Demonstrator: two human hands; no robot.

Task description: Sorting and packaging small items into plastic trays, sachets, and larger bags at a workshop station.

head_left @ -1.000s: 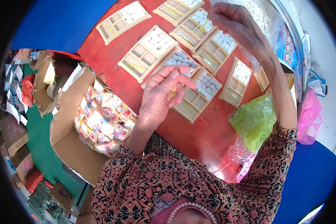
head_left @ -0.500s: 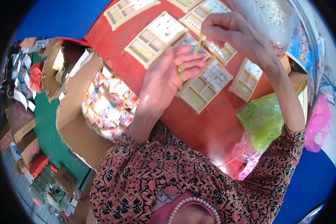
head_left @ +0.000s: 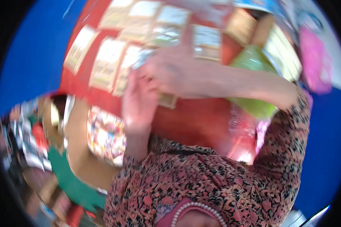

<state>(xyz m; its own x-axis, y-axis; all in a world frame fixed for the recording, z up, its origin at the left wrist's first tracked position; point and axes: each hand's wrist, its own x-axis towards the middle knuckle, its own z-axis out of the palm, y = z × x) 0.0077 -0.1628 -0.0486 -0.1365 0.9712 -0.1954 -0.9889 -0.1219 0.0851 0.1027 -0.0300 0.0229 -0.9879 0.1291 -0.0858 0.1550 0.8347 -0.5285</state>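
Overlapping above the red table (head_left: 193,123), the left hand (head_left: 139,99) and right hand (head_left: 161,70) blur together; whether either grips anything, I cannot tell. Partly hidden behind them lies a compartmented tray (head_left: 167,101), with more trays (head_left: 107,63) beyond. The step looks like close two-handed work; the next move seems to call for steady fingers.

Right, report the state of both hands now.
Left hand: blurred; open or closed cannot be told.
Right hand: blurred, overlapping the left in view; grip cannot be told.
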